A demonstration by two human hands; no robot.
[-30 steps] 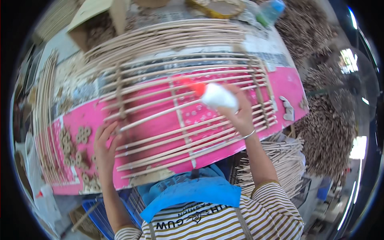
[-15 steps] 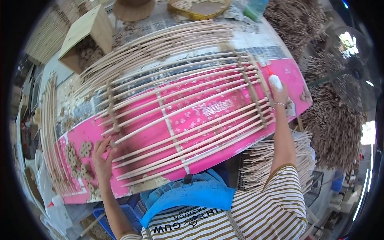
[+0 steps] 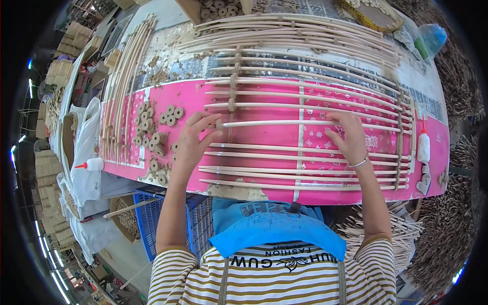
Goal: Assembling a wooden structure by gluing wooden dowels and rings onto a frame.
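Left fingers [image 3: 205, 119] narrow, pinching a ring [image 3: 219, 123] at the rod's [image 3: 274, 122] left tip; right fingers [image 3: 339, 118] parted around the rod farther along, can't tell if touching. Rod lies across the pink surface [image 3: 254, 135], right end at the ring column [image 3: 399, 152]. Risk: off-axis push at the left could skew the rod or work that end loose; a right wrist dip could knock neighbouring rods [image 3: 325, 160].
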